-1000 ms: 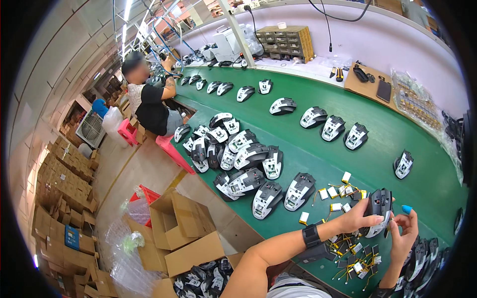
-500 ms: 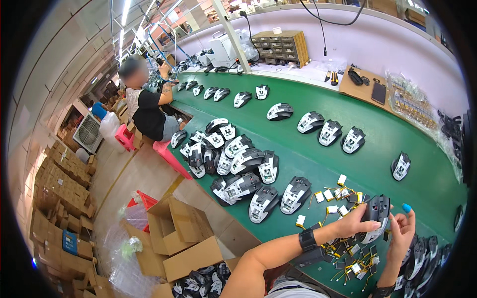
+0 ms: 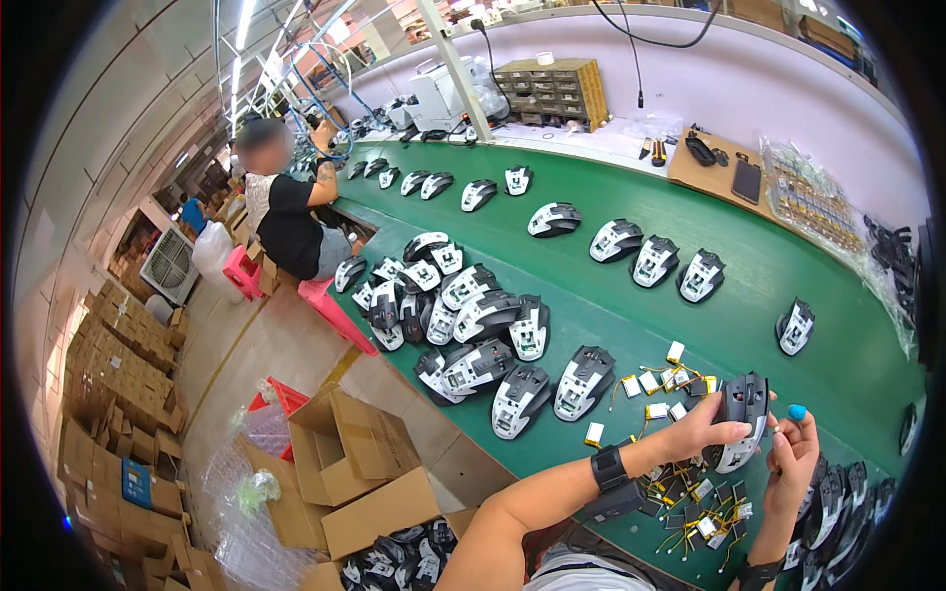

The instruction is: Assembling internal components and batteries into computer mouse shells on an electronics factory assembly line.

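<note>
My left hand [image 3: 702, 431] grips a black and white computer mouse [image 3: 747, 399] by its left side, thumb laid across the white lower part. Close by the right side of that mouse is my right hand [image 3: 794, 461], its thumb and a finger pinched together; what they hold is too small to make out. A blue finger cover [image 3: 797, 412] sits on one raised fingertip of this hand. Under and around both hands lie small silver batteries [image 3: 594, 433] with thin coloured wires, spread in a loose heap on the green bench [image 3: 552, 286].
Several mice [image 3: 488, 315] are heaped left of the batteries; others [image 3: 654, 262] stand in a row on the bench's far strip. More mice [image 3: 833, 512] crowd the right edge. Cardboard boxes [image 3: 379, 502] stand on the floor at left. A co-worker [image 3: 296, 212] sits farther along.
The held mouse has come slightly down and left. My right hand's raised finger has bent in, and its fingertips have moved a little lower beside the mouse.
</note>
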Demonstrator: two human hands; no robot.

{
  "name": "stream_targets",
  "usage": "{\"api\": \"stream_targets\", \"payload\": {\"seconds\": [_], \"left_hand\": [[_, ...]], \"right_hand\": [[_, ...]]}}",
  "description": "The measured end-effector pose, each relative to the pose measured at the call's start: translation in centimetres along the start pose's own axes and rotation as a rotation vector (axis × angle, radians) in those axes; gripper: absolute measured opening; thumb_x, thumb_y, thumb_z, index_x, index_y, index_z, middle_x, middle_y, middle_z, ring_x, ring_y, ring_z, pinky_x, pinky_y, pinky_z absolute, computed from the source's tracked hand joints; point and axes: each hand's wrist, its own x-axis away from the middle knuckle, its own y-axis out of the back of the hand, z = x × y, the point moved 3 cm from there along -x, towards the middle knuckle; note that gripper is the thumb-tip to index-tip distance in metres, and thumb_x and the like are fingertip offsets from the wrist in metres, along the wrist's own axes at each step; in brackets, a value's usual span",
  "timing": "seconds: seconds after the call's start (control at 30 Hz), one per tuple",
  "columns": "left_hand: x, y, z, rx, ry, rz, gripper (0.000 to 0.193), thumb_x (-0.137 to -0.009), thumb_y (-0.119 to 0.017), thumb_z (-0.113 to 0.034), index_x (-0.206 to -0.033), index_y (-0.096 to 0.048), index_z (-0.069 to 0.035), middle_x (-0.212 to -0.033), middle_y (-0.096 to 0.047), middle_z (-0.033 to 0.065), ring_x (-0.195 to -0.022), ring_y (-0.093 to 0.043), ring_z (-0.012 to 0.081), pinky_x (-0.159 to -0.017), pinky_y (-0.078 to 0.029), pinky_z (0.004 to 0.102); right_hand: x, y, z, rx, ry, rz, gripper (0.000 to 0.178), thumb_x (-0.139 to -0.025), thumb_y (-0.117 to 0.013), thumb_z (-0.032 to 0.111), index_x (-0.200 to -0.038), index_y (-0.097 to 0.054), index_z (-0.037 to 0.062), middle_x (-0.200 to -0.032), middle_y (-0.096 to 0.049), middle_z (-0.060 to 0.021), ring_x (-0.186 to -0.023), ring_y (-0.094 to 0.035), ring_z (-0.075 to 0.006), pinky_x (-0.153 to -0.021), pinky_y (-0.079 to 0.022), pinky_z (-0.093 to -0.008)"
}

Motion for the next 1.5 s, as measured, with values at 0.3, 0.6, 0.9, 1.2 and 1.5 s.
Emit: {"api": "stream_targets", "payload": {"seconds": [0.3,0.6,0.9,1.2,1.5], "left_hand": [[0.3,2.4,-2.4,0.171,0.052,-0.239,0.075,-0.092,-0.046,-0.054,-0.147,-0.021,-0.009,-0.117,-0.057,0.0211,-0.101,-0.063,0.0342,-0.087,-0.052,0.0459],[-0.6,1.6,-0.8,0.109,0.177,-0.247,0.063,-0.097,-0.035,-0.048,-0.141,-0.03,-0.003,-0.114,-0.059,0.0225,-0.092,-0.065,0.0308,-0.08,-0.054,0.0408],[-0.5,1.0,-0.7,-0.003,0.235,-0.404,0.055,-0.097,-0.037,-0.043,-0.132,-0.042,-0.001,-0.106,-0.063,0.0183,-0.094,-0.065,0.0241,-0.083,-0.053,0.0365],[-0.3,0.7,-0.8,0.016,0.254,-0.406,0.055,-0.097,-0.037,-0.044,-0.131,-0.043,-0.001,-0.106,-0.063,0.0187,-0.094,-0.065,0.0247,-0.082,-0.054,0.0368],[0.1,1.1,-0.5,-0.092,0.233,-0.478,0.051,-0.099,-0.036,-0.042,-0.133,-0.042,-0.005,-0.103,-0.064,0.0165,-0.092,-0.065,0.0235,-0.082,-0.053,0.0358]], "right_hand": [[0.5,-2.7,2.2,0.129,0.055,0.149,0.043,-0.076,-0.07,-0.002,-0.114,-0.052,0.0018,-0.087,-0.065,-0.0061,-0.067,-0.052,-0.0039,-0.06,-0.041,-0.0173],[2.6,-3.9,3.5,0.638,0.415,0.147,0.039,-0.071,-0.072,-0.003,-0.107,-0.059,0.0044,-0.081,-0.07,-0.003,-0.05,-0.049,-0.0065,-0.047,-0.04,-0.0202],[2.8,-4.5,3.0,0.766,0.521,0.198,0.037,-0.069,-0.072,0.0,-0.103,-0.059,0.0014,-0.082,-0.068,-0.0069,-0.06,-0.062,-0.0184,-0.051,-0.048,-0.0273],[2.8,-4.5,2.4,0.667,0.41,0.144,0.037,-0.069,-0.074,-0.001,-0.103,-0.06,0.0035,-0.081,-0.068,-0.0041,-0.046,-0.043,-0.0101,-0.045,-0.039,-0.0245],[2.7,-4.9,2.5,0.854,0.654,0.262,0.034,-0.072,-0.074,0.001,-0.102,-0.06,0.0023,-0.071,-0.059,-0.005,-0.058,-0.054,-0.0212,-0.054,-0.045,-0.0326]]}}
